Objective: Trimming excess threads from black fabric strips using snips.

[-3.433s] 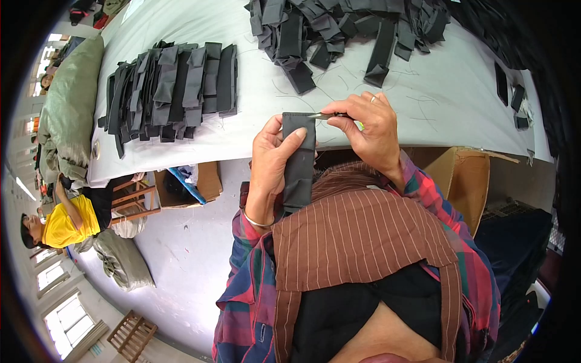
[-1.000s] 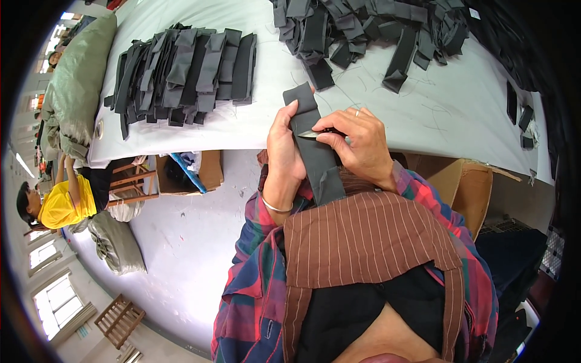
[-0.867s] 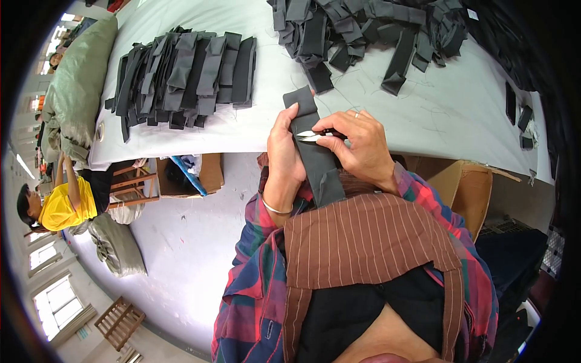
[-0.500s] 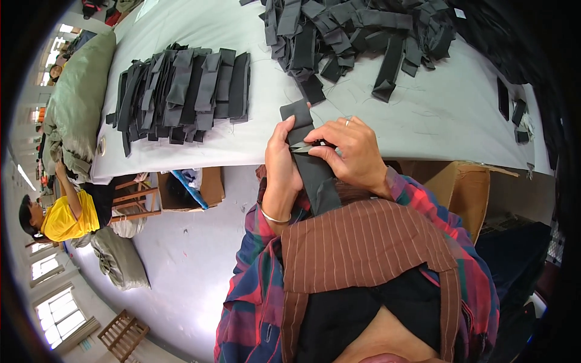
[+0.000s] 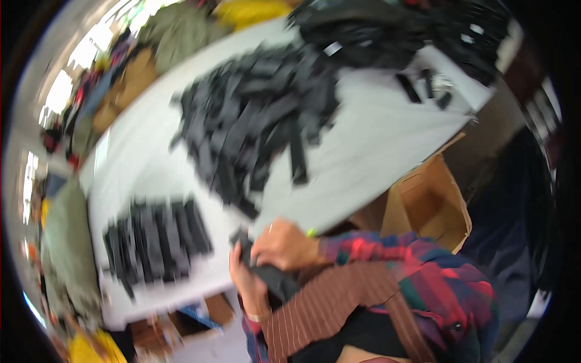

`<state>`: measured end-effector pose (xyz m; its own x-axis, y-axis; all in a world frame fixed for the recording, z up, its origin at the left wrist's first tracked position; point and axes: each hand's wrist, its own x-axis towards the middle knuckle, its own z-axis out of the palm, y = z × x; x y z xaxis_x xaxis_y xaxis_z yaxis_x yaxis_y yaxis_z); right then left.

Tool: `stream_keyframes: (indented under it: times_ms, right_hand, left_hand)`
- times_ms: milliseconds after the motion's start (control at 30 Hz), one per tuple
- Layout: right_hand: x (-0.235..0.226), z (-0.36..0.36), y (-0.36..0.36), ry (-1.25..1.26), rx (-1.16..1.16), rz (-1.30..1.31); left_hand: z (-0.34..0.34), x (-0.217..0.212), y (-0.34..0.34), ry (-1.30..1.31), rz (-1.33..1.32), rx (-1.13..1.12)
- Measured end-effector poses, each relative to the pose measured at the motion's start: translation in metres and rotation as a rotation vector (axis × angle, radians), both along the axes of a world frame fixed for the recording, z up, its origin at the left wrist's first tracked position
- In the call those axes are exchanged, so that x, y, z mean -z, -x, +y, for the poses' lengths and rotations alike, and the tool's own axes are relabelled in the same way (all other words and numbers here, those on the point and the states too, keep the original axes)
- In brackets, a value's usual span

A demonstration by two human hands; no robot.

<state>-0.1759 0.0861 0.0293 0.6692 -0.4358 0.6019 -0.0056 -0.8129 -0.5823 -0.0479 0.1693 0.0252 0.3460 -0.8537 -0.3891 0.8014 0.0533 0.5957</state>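
Observation:
A dark grey fabric strip [image 5: 277,283] runs from my left hand [image 5: 247,283] down toward my apron. My left hand is closed around it, thumb side up, near the table's front edge. Just right of it, my right hand [image 5: 285,247] is curled over the upper part of the strip. Small thread snips with pale blades showed in that hand a moment ago; now blur and the fingers hide them. A small yellow-green spot shows beside the right hand, too blurred to name.
On the white table [image 5: 357,139] lie a row of stacked dark strips [image 5: 158,242] at left and a large loose heap of strips [image 5: 254,109] beyond. Black cloth [image 5: 363,36] is piled at the back. An open cardboard box [image 5: 433,209] stands at right, a stuffed sack [image 5: 68,236] at left.
The view has swung to the right and blurred, so the heap and row sit farther left. My hands stay together on the strip; the right hand now covers where the snips' blades showed.

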Motion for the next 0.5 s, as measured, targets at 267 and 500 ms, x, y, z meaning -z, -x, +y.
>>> stream_keyframes:
  times_ms: [267, 500]
  right_hand:
    - [0.005, -0.005, 0.004, -0.351, 0.060, 0.002]
    - [-0.028, -0.016, 0.020, -0.953, -0.016, -0.021]
  left_hand:
    - [-0.007, 0.013, -0.013, 0.070, -0.012, 0.135]
    - [-0.016, 0.005, -0.001, 0.066, -0.250, 0.243]
